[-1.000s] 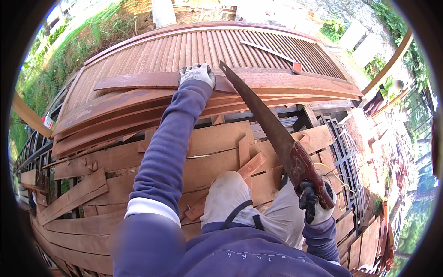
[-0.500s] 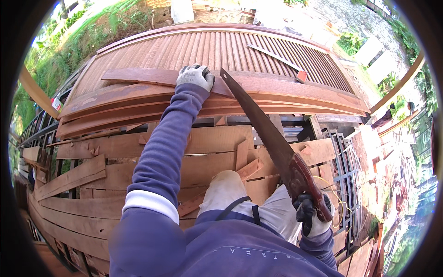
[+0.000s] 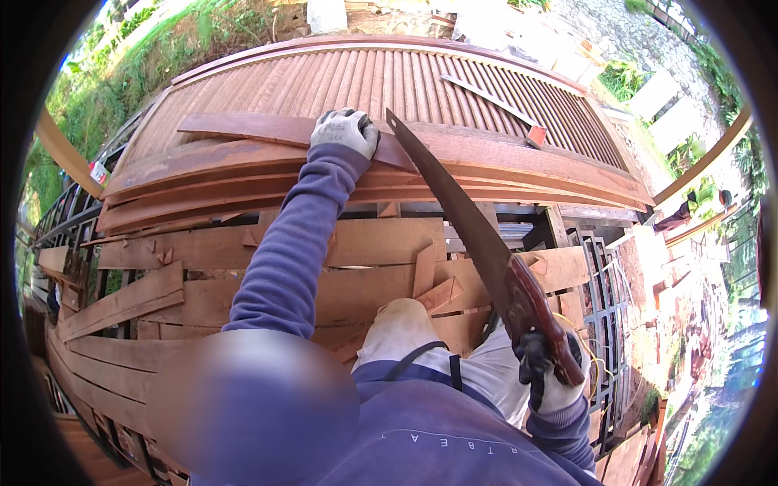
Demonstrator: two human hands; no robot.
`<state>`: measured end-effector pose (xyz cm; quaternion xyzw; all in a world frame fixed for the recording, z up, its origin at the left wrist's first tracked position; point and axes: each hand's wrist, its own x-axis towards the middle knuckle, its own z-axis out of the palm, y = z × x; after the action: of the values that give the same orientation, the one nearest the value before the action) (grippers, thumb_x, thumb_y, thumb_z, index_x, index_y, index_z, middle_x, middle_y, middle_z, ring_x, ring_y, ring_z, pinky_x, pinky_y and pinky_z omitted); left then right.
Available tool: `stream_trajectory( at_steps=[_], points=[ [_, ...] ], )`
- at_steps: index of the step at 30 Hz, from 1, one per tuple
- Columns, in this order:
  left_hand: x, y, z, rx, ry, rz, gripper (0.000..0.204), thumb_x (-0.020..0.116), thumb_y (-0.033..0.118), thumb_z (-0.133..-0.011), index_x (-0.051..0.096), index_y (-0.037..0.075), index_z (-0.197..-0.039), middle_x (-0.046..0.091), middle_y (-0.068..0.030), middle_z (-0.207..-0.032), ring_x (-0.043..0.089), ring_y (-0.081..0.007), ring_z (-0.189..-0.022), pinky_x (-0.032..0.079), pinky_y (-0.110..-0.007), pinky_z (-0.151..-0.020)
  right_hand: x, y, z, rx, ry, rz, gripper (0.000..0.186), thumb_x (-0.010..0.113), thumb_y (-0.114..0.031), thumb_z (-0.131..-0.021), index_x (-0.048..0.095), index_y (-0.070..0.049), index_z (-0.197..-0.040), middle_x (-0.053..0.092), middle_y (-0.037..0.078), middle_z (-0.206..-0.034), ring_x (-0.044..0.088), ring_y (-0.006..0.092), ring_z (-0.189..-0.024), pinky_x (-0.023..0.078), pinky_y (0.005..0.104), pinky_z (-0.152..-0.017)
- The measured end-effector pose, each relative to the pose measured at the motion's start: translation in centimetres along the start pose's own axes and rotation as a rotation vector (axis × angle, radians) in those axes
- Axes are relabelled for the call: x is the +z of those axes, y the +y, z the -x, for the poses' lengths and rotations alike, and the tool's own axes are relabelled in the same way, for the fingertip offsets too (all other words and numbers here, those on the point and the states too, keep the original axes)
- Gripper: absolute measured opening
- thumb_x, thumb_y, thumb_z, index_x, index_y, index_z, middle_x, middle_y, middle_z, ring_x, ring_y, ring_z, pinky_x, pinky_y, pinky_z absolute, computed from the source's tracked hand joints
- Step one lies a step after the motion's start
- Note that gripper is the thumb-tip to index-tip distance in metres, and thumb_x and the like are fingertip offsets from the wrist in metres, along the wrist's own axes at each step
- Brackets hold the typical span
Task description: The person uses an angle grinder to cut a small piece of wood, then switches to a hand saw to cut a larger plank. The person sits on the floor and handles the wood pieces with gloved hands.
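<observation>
My left hand point(image 3: 344, 134), in a pale grey glove, is closed over a narrow reddish-brown wooden board point(image 3: 243, 127). That board lies slightly aslant on a stack of long planks point(image 3: 527, 160), its right end showing past my fingers. In my right hand point(image 3: 555, 368), gloved in grey and black, is the wooden handle of a handsaw point(image 3: 462, 215). The dark blade slants up and to the left, its tip beside the board's right end. Whether the teeth touch the wood I cannot tell.
Behind the planks lies a louvered wooden panel point(image 3: 324, 85), with a try square point(image 3: 494, 105) resting on it. Loose planks point(image 3: 381, 241) and offcuts point(image 3: 424, 270) cover dark metal framing point(image 3: 600, 300) under me. A yellow cord point(image 3: 596, 356) hangs by my right hand.
The view has shifted slightly. The saw stays near the board's right end with its handle a little higher, and my left hand keeps its place on the board.
</observation>
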<state>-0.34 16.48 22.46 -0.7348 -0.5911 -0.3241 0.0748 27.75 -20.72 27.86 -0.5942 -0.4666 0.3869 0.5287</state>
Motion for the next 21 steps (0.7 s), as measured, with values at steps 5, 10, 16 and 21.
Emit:
stream_trajectory(
  at_steps=[5, 10, 16, 21],
  points=[
    [0.2, 0.2, -0.3, 0.002, -0.008, 0.003, 0.025, 0.058, 0.032, -0.092, 0.075, 0.013, -0.095, 0.072, -0.0098, -0.106, 0.065, -0.0328, -0.108, 0.050, -0.046, -0.097, -2.0, -0.1, 1.1, 0.049, -0.012, 0.041, 0.038, 0.070, -0.028, -0.096, 0.061, 0.007, -0.107, 0.065, 0.005, -0.079, 0.058, 0.0086, -0.061, 0.045, 0.0250, -0.055],
    [0.1, 0.3, -0.2, 0.000, -0.001, 0.023, 0.024, 0.060, 0.032, -0.091, 0.075, 0.013, -0.095, 0.072, -0.0098, -0.104, 0.065, -0.0328, -0.107, 0.050, -0.046, -0.097, -2.8, 0.0, 1.9, 0.133, 0.074, 0.093, 0.033, 0.071, -0.025, -0.095, 0.061, 0.005, -0.105, 0.063, 0.005, -0.073, 0.059, 0.0089, -0.060, 0.046, 0.0255, -0.054],
    [0.3, 0.1, 0.8, -0.047, -0.030, 0.020, 0.026, 0.060, 0.034, -0.092, 0.075, 0.013, -0.095, 0.072, -0.0100, -0.106, 0.065, -0.0330, -0.108, 0.050, -0.046, -0.097, -1.9, -1.0, 1.9, 0.083, -0.001, 0.182, 0.041, 0.070, -0.033, -0.095, 0.062, 0.005, -0.107, 0.066, 0.006, -0.073, 0.061, 0.0114, -0.061, 0.047, 0.0267, -0.056],
    [0.1, 0.7, 0.2, -0.018, -0.034, -0.005, 0.028, 0.058, 0.034, -0.093, 0.075, 0.013, -0.098, 0.072, -0.0102, -0.108, 0.065, -0.0336, -0.107, 0.050, -0.046, -0.097, -3.4, -1.7, 3.3, 0.125, 0.082, 0.226, 0.048, 0.073, -0.037, -0.091, 0.064, 0.007, -0.106, 0.067, 0.006, -0.072, 0.062, 0.0117, -0.061, 0.047, 0.0267, -0.056]
  ],
)
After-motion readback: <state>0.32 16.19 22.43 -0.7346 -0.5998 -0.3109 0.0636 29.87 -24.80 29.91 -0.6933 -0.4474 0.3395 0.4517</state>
